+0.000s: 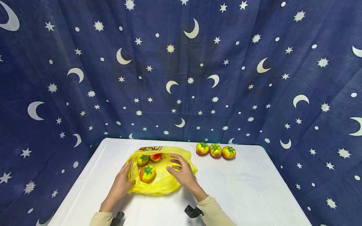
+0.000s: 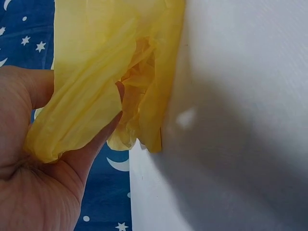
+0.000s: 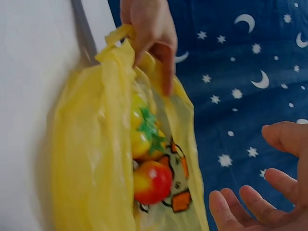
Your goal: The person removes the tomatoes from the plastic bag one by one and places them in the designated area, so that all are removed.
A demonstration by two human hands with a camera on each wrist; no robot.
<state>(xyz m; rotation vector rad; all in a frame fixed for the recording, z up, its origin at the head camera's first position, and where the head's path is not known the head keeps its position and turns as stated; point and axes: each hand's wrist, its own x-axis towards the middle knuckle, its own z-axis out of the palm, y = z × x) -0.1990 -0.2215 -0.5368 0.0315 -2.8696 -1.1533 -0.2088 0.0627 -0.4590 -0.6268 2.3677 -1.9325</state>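
Note:
A yellow plastic bag (image 1: pixel 164 180) lies on its side on the table, its mouth spread wide. Inside it show a yellow-red tomato (image 1: pixel 147 173) with a green star-shaped top, a second tomato (image 1: pixel 142 160) behind, and a redder fruit (image 3: pixel 153 182). My left hand (image 1: pixel 121 183) grips the bag's left edge; in the left wrist view the film (image 2: pixel 82 110) runs between thumb and fingers. Over the bag's right side hovers my right hand (image 1: pixel 183 172), fingers spread and loosely bent, nothing in it. The right wrist view shows its fingers (image 3: pixel 260 209) apart from the bag.
Three more tomatoes stand in a row at the table's back right: a left one (image 1: pixel 202 148), a middle one (image 1: pixel 215 150) and a right one (image 1: pixel 228 152). A white cloth covers the table (image 1: pixel 240 191). Behind it hangs a blue curtain (image 1: pixel 158 84) with moons and stars.

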